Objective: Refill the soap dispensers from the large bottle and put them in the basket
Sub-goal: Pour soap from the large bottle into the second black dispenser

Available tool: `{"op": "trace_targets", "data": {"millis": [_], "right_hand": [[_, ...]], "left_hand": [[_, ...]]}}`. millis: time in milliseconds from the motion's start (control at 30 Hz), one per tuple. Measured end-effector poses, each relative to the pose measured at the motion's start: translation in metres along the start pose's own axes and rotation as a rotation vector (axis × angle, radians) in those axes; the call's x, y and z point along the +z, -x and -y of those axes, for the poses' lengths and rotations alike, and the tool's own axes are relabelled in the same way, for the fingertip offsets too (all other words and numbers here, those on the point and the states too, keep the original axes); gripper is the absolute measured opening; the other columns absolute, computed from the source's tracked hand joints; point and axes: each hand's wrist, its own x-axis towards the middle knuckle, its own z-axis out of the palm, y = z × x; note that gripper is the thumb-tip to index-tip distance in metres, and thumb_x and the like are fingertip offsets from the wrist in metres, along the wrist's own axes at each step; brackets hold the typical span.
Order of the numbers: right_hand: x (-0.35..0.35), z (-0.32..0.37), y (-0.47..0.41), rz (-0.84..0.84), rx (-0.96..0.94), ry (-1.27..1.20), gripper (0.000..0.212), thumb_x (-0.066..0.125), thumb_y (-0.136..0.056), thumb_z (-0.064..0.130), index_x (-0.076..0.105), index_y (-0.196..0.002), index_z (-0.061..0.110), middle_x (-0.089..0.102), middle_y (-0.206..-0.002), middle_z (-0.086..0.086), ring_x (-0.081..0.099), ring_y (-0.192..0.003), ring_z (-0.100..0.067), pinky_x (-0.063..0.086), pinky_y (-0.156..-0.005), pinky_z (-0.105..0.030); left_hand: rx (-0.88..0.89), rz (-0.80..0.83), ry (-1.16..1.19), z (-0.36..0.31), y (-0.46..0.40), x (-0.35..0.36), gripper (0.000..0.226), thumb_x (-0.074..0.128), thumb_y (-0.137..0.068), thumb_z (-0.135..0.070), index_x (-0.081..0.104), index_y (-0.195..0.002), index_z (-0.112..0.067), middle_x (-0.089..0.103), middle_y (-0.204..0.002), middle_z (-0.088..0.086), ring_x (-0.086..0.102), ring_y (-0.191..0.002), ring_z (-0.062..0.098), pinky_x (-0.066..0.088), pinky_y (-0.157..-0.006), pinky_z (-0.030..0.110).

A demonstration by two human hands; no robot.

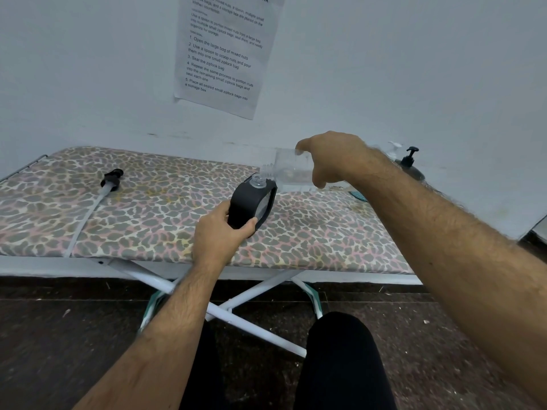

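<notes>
A person seated at a leopard-print table [148, 220] tips a clear bottle [288, 170] toward a black dispenser [251, 205], the two necks meeting above the table's middle. The left hand [219, 235] is wrapped around the dispenser's lower end, thumb on the near side and fingers on the far side, holding it tilted with its open clear neck pointing up and away from the body. The right hand [331, 161] is closed over the base of the bottle, which lies almost level, its threaded mouth just at the dispenser's opening; whether they touch cannot be told. The bottle sits to the left of the right hand, the dispenser above and beyond the left hand. A black pump [112, 179] with its long white tube lies loose on the table at far left, well apart from both hands. Behind the right forearm, against the wall, stand a dark pump dispenser [411, 167] and a pale one [395, 149] beside it. A printed sheet [225, 51] hangs on the wall above.
</notes>
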Motion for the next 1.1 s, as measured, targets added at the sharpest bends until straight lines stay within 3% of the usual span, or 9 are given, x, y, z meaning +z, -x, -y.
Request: {"op": "trace_targets", "data": {"millis": [433, 1100], "right_hand": [[-0.0010, 0.0008, -0.0010, 0.002, -0.002, 0.011, 0.077, 0.077, -0.075, 0.013, 0.043, -0.142, 0.031, 0.060, -0.126, 0.003, 0.055, -0.114, -0.021, 0.045, -0.079, -0.036], [-0.0043, 0.0024, 0.0010, 0.012, 0.001, 0.032, 0.076, 0.076, -0.076, 0.013, 0.043, -0.142, 0.031, 0.060, -0.123, 0.002, 0.055, -0.114, -0.021, 0.044, -0.079, -0.035]], "left_hand": [[0.004, -0.004, -0.023, -0.0006, -0.0006, 0.0004, 0.039, 0.075, -0.081, -0.039, 0.065, -0.116, -0.024, 0.060, -0.081, -0.022, 0.055, -0.073, -0.011, 0.039, -0.059, 0.010], [0.003, -0.008, -0.025, 0.0001, -0.0006, 0.0004, 0.040, 0.075, -0.079, -0.042, 0.065, -0.114, -0.026, 0.066, -0.084, -0.016, 0.066, -0.079, 0.005, 0.052, -0.065, 0.024]]}}
